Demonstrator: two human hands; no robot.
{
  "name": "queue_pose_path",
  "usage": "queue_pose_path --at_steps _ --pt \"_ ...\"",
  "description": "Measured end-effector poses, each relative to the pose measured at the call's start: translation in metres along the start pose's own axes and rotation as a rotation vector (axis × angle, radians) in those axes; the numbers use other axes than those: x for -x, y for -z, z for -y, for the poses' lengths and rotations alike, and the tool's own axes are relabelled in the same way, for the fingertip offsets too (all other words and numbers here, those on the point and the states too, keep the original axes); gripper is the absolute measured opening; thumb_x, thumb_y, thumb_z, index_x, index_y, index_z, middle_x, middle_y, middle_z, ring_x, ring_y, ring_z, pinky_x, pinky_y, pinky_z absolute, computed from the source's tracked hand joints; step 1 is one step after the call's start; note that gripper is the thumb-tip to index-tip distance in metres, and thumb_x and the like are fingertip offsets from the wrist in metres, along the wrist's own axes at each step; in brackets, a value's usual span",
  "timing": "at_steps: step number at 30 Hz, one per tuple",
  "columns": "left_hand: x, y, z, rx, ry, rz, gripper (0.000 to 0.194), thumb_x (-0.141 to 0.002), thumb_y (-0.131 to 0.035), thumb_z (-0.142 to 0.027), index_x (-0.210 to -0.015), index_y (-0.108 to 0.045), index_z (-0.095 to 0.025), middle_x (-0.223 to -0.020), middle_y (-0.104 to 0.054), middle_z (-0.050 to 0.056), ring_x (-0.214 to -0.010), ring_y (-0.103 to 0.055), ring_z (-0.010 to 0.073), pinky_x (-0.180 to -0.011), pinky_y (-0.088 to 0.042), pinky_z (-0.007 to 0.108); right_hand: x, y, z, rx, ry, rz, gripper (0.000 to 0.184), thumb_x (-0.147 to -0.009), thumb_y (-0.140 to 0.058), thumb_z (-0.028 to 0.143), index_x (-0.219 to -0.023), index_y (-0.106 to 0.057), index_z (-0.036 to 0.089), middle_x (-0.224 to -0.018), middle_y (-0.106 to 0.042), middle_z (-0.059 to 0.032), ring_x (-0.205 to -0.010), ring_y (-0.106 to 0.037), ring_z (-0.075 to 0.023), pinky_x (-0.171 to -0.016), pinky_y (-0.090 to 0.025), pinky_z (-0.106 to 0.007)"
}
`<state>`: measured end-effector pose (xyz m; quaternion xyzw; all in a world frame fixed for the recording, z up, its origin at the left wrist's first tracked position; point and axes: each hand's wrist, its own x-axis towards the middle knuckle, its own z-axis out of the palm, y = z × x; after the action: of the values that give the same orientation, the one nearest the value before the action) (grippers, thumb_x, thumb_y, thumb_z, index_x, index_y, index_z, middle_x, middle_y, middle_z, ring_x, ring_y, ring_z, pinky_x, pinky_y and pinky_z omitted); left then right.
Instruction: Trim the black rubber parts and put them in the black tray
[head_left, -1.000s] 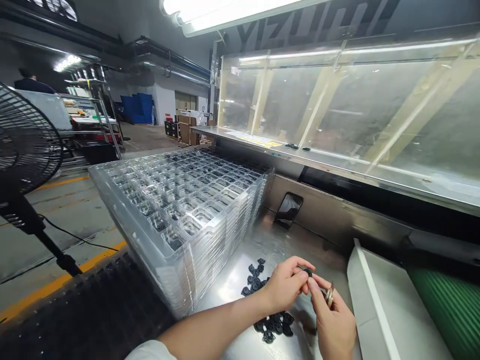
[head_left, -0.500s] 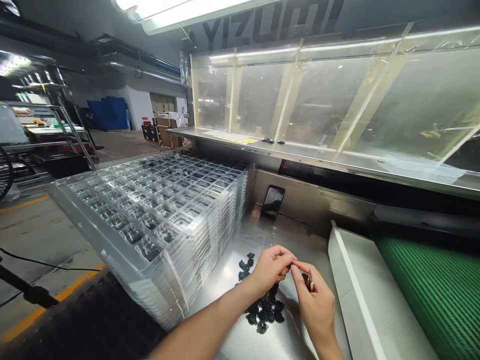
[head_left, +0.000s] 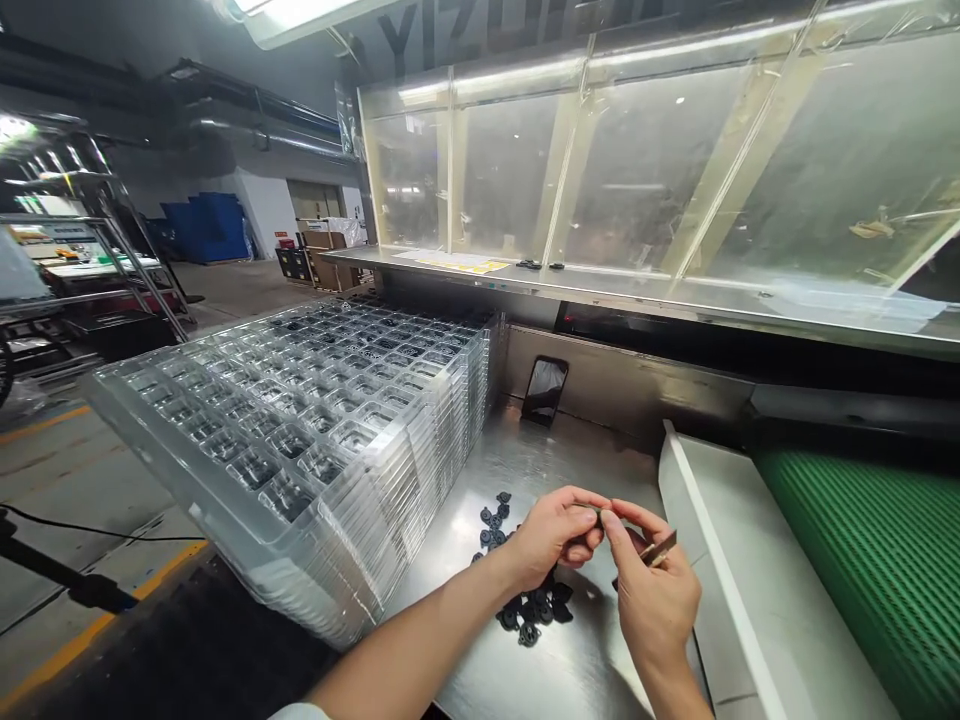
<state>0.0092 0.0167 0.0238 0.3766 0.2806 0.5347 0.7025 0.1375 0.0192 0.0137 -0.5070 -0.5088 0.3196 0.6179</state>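
My left hand (head_left: 559, 535) is closed, its thumb and fingertips pinching a small black plastic part (head_left: 599, 519). The fingertips of my right hand (head_left: 658, 590) meet the left ones at this part. A thin, flat, blade-like tool (head_left: 660, 549) is tucked in my right hand, sticking out past the curled fingers; its exact kind is unclear. Below both hands, a loose pile of round black plastic parts (head_left: 529, 634) lies on the metal table (head_left: 585, 470). My left forearm and hand cover some of the pile.
To the left rises a tall stack of clear plastic trays (head_left: 352, 430) with many pockets, dark pieces in the far ones. A phone (head_left: 545, 390) leans against the back panel. At right are a white chute-like wall (head_left: 712, 560) and a green ribbed conveyor belt (head_left: 862, 550).
Both hands have shifted slightly right, still together at the small black part. The blade-like tool now shows more clearly in my right hand. The camera view has tilted a little.
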Motion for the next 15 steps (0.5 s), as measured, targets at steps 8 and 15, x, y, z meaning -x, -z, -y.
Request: queue_pose_path --at_steps 8,15 --pt "0.0 0.002 -0.001 0.096 -0.025 0.021 0.054 -0.068 -0.087 -0.047 -0.102 -0.061 -0.013 -0.07 -0.06 -0.001 -0.046 -0.044 0.0061 -0.046 -0.024 0.022 -0.002 -0.003 -0.003 -0.024 0.016 0.053 0.048 -0.077 -0.08 0.056 -0.104 -0.071 0.017 -0.089 -0.07 -0.0054 -0.062 -0.062 -0.0161 -0.056 -0.049 -0.027" --pt "0.004 0.008 -0.009 0.107 0.049 0.097 0.047 -0.075 -0.084 -0.043 -0.104 -0.058 -0.016 -0.068 -0.059 -0.002 -0.047 -0.043 0.0061 -0.046 -0.023 0.02 0.002 -0.006 0.0 -0.065 0.052 0.107 0.036 -0.084 -0.076 0.05 -0.098 -0.071 0.017 -0.084 -0.069 -0.0039 -0.066 -0.06 -0.0167 -0.062 -0.052 -0.029"
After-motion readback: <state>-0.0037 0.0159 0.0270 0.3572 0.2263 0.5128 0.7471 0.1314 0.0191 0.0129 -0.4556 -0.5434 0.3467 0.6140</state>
